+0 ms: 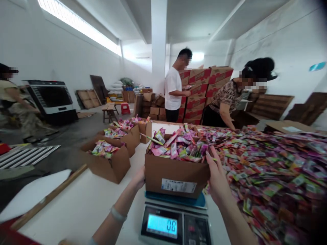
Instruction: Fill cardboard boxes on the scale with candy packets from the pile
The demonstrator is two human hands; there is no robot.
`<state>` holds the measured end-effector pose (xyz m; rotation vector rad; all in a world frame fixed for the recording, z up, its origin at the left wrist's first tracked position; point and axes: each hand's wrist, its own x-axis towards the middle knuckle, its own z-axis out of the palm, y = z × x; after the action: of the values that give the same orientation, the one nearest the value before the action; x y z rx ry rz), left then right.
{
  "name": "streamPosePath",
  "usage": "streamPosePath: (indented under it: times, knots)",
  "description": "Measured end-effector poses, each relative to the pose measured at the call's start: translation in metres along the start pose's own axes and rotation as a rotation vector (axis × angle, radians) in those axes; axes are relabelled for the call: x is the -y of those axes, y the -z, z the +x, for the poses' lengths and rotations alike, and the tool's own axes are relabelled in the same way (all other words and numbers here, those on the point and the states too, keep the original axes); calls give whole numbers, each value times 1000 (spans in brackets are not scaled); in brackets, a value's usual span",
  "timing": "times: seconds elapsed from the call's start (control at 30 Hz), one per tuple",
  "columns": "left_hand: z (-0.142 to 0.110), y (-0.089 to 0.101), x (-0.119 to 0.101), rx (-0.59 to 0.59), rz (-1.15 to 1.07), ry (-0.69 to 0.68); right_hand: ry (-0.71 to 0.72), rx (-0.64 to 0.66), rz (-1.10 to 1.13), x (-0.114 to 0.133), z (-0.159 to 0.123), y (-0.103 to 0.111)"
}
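Observation:
A brown cardboard box [176, 175] heaped with small colourful packets [178, 146] sits over the blue platform of a digital scale [176, 224] whose display reads zeros. My left hand [139, 177] presses against the box's left side. My right hand [216, 175] grips its right side, fingers up by the rim. Both hands hold the box between them.
A large pile of the same packets [273, 170] covers the white table [84, 204] to the right. Three more filled boxes [108, 160] stand on the left. Two people work by stacked red cartons [201, 92] behind; another person [12, 98] is far left.

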<state>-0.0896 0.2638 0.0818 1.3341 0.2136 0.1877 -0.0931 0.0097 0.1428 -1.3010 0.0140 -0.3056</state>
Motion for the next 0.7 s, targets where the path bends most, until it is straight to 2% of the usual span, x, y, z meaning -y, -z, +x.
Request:
streamPosePath:
  times: [0.03,0.1,0.17,0.23,0.3,0.37,0.5,0.6,0.7]
  knots:
    - [2,2,1,-1,-5,27,8,-5,-29,0,1,-6]
    - [8,1,5,-3,-24,68,43,-9,-94,0,4,-4]
    - [12,2,8,-20,-44,71,8,-28,-126,-1,9,10]
    - [13,9,14,-61,-48,29,-42,-97,-111,-2,12,34]
    - [10,27,24,-118,-41,-20,-42,-174,-96,-5,13,62]
    - [3,52,40,-180,-38,-13,-25,-207,-151,-11,13,94]
    - [-20,105,80,-320,-35,137,-50,-241,-329,-27,19,149]
    - [-34,130,102,-411,-53,173,-38,-246,-363,-29,27,165]
    - [-40,140,112,-457,-79,151,-29,-221,-347,-18,31,153]
